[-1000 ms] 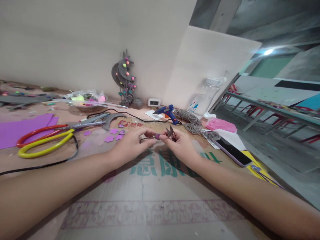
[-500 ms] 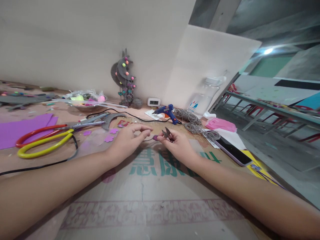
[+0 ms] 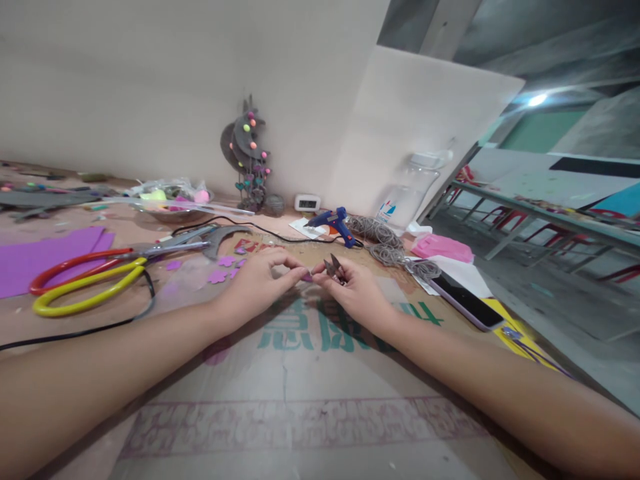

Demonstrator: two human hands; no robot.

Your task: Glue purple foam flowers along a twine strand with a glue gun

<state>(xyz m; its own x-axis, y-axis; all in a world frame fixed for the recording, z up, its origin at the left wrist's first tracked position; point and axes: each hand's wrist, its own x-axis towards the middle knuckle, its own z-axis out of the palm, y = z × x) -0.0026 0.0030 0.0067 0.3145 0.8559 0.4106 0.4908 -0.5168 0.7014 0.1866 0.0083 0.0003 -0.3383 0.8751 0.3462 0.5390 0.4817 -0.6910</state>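
Note:
My left hand [image 3: 265,280] is closed in a pinch at a small purple piece [image 3: 306,277] over the middle of the cardboard [image 3: 300,373]. Close on its right, my right hand [image 3: 353,287] is closed round small dark snips [image 3: 335,268], their blades pointing up and away. Its thumb and fingertip also meet at the right end of the purple piece. The fingertips of both hands nearly touch, and they partly hide the piece. Purple flower cutouts [image 3: 217,276] lie left of my left hand.
Red-and-yellow-handled scissors [image 3: 90,283] and purple sheets [image 3: 45,260] lie left. Behind the hands are a blue glue gun [image 3: 335,223], grey cord [image 3: 375,233], a small clock [image 3: 307,203] and a hanging moon decoration [image 3: 250,147]. A phone [image 3: 465,300] lies right, near a bottle [image 3: 403,197].
The fingers of my left hand have moved right and closed at the purple piece. My right hand has barely moved, with the snips still in it.

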